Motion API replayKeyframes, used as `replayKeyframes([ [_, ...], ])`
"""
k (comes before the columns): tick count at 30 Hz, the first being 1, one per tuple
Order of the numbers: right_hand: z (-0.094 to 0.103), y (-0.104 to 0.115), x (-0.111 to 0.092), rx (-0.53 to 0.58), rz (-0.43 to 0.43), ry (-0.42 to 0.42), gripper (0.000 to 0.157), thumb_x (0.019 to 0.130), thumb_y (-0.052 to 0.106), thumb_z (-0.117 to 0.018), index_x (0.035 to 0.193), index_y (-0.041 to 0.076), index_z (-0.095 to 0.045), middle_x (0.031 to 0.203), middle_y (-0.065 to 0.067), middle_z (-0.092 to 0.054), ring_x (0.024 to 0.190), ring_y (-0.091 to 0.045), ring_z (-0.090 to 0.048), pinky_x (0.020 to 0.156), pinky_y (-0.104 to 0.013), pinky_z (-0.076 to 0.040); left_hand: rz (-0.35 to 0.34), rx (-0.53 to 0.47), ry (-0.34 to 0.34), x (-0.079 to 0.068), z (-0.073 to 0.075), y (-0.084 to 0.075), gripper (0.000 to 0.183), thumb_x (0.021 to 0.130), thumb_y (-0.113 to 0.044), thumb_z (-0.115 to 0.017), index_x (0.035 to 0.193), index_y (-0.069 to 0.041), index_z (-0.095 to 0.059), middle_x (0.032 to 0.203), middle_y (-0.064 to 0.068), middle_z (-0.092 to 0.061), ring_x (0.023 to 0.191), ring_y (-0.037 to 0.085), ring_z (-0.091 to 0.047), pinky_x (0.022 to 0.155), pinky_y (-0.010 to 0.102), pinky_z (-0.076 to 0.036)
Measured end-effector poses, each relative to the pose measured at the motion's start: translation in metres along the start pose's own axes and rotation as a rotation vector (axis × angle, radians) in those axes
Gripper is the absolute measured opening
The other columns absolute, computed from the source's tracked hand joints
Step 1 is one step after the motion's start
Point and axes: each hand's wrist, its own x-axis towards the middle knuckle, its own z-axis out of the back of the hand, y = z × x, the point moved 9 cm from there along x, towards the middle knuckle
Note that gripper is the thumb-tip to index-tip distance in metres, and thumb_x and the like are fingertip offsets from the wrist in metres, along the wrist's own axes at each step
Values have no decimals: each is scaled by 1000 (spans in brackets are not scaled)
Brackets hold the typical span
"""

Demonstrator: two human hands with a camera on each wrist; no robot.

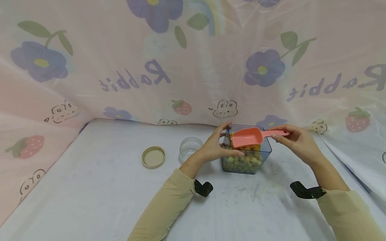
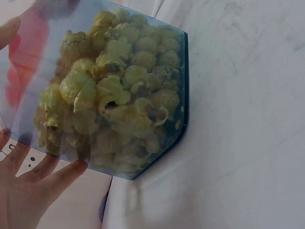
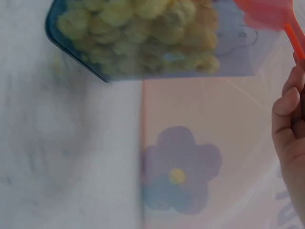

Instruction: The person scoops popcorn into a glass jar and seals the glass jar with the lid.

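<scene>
A clear bluish plastic bin (image 1: 241,164) stands on the table, partly filled with popcorn (image 2: 114,90). My left hand (image 1: 215,144) grips the bin's left side, thumb along the near wall and fingers at the far-left side. Between the fingers and thumb of my right hand (image 1: 297,142) is the handle of a coral-pink scoop (image 1: 247,137). The scoop's bowl lies across the bin's mouth, above the popcorn, and looks empty in the head view. In the right wrist view, only part of the scoop (image 3: 271,12) shows at the top right.
Left of the bin sits a small round clear jar (image 1: 190,147), partly behind my left wrist. Further left lies a round beige lid (image 1: 153,157). A printed curtain (image 1: 193,67) rises behind the white table (image 1: 105,187). Black wrist mounts (image 1: 203,188) show at both sleeves.
</scene>
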Motion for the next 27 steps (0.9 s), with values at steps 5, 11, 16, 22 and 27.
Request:
replayKeyframes([
  [5,14,10,3,-80,-31,-29,25,91,-3,-61,113,5,-66,92,11,-66,77,-3,-59,69,-11,-50,8,-2,3,1,0,1,104,71,-28,-86,147,-47,-19,153,-11,-27,137,21,-34,102,43,-45],
  [11,24,15,4,-180,-70,-15,22,91,2,-62,114,3,-65,89,10,-64,72,-7,-52,59,-17,-45,3,-2,8,1,-1,2,104,70,-29,-86,147,-47,-19,154,-7,-27,137,22,-34,102,41,-44],
  [16,30,17,6,-235,-86,-14,21,91,9,-65,112,9,-67,84,8,-62,68,-9,-48,52,-23,-37,1,-9,11,1,-2,3,104,70,-28,-87,147,-46,-19,155,-5,-27,137,21,-34,102,41,-44],
  [22,37,21,7,-342,-112,-23,21,89,13,-68,110,11,-67,79,13,-58,64,-10,-45,48,-27,-32,13,-26,8,1,-1,3,104,70,-26,-87,146,-50,-19,154,-9,-25,138,21,-33,102,42,-44],
  [27,39,31,10,-463,-113,-41,21,87,15,-72,107,10,-69,75,10,-58,61,-11,-44,48,-27,-30,14,-35,5,2,-1,3,105,70,-26,-87,146,-49,-19,153,-11,-25,137,20,-34,102,41,-44],
])
